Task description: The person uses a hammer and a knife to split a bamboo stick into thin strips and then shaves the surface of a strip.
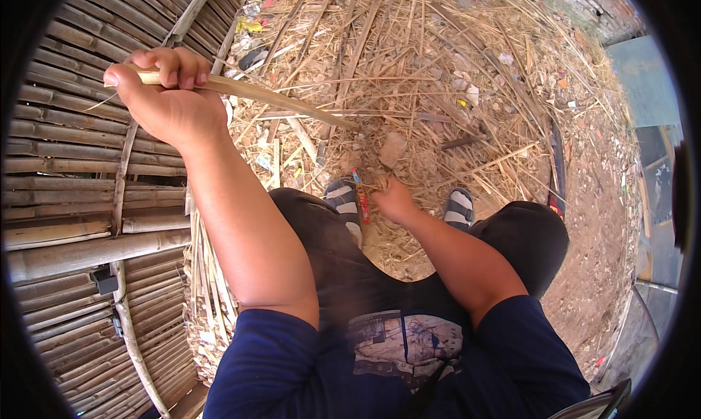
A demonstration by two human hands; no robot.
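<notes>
My left hand [171,97] is raised at the upper left, its fingers and thumb closed around the end of a pale bamboo strip [288,105]. From my grip the strip slants down to the right, its far end close to the littered ground. Low between my knees, my right hand [394,200] is closed, with its fingertips mostly hidden; what they hold, if anything, I cannot make out. Just left of it, against my sandalled left foot, shows a slim red object [362,200] with a blue tip. A brownish stone [392,149] lies beyond my right hand.
A wall of bamboo slats [73,156] stands close on the left. Splinters, straw and longer bamboo pieces [361,39] cover the ground ahead, mixed with bits of litter. A dark curved strip [557,163] lies at the right, before bare earth and grey-blue panels [646,83].
</notes>
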